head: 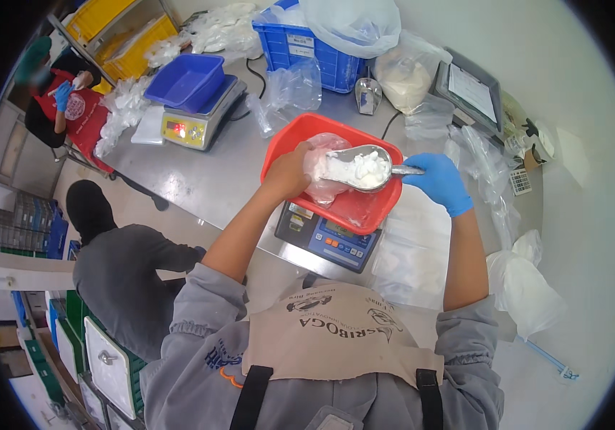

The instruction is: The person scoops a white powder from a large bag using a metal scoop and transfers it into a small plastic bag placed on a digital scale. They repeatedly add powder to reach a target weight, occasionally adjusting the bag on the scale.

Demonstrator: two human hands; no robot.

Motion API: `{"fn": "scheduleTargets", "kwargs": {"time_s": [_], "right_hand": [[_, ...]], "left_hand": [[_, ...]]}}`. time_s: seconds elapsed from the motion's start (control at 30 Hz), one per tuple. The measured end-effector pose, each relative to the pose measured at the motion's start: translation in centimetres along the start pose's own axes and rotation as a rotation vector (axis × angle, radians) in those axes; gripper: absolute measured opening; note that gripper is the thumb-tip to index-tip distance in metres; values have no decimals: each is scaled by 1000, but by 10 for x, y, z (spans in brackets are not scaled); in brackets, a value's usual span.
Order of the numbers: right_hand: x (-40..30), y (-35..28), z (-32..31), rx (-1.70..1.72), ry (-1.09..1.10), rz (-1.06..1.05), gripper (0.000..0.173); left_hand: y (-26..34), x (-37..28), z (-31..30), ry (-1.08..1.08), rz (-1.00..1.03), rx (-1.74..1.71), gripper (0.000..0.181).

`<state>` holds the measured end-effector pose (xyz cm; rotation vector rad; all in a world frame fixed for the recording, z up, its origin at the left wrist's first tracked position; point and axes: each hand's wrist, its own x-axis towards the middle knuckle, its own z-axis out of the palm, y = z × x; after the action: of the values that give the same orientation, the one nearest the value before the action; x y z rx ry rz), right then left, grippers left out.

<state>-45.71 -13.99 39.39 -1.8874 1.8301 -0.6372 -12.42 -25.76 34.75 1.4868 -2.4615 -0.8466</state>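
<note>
My right hand (439, 180), in a blue glove, grips the handle of a metal scoop (364, 167) heaped with white powder. The scoop lies level over a red plastic tray (358, 215), its mouth at the opening of a clear plastic bag (329, 145). Bare, my left hand (288, 172) holds that bag by its left side inside the tray. White stuff shows within the bag. Beneath the tray is a digital scale (334, 242) with a blue button panel. Flat clear bags (415, 247) lie right of the scale.
Behind stand a blue crate (307, 56), a bag of pale powder (404, 80), a second scoop (367, 97) and a grey bin (468, 91). Another scale (186, 129) bears a blue tray (186, 80). One person (73, 107) sits far left; another (130, 285) bends close on my left.
</note>
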Motion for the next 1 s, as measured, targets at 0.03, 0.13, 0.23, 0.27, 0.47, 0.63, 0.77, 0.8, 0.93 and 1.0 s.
{"fn": "scheduleTargets", "kwargs": {"time_s": [0.03, 0.13, 0.23, 0.27, 0.47, 0.63, 0.77, 0.8, 0.93, 1.0], "right_hand": [[4, 1, 3, -20, -6, -8, 34], [13, 5, 10, -55, -5, -28, 33], [18, 9, 14, -73, 10, -73, 33], [19, 10, 15, -78, 16, -82, 33], [15, 15, 3, 135, 3, -10, 35], [-6, 19, -21, 278, 47, 28, 36], [-34, 17, -40, 276, 107, 112, 39], [-44, 16, -43, 285, 119, 118, 40], [-88, 18, -53, 419, 262, 196, 43], [-114, 21, -59, 448, 352, 238, 42]], "left_hand": [[0, 2, 2, -12, 3, -32, 68], [-2, 8, 10, -14, 14, -96, 67], [-9, 15, 14, -6, 38, -116, 69], [-11, 17, 15, -12, 50, -145, 70], [-14, 15, 3, -49, 60, -259, 73], [-9, -11, -21, 141, 250, -175, 69], [-11, -28, -47, 244, 199, -363, 65], [-12, -31, -53, 281, 204, -408, 66], [-9, -39, -70, 451, 167, -540, 66], [-2, -41, -76, 539, 205, -586, 65]]}}
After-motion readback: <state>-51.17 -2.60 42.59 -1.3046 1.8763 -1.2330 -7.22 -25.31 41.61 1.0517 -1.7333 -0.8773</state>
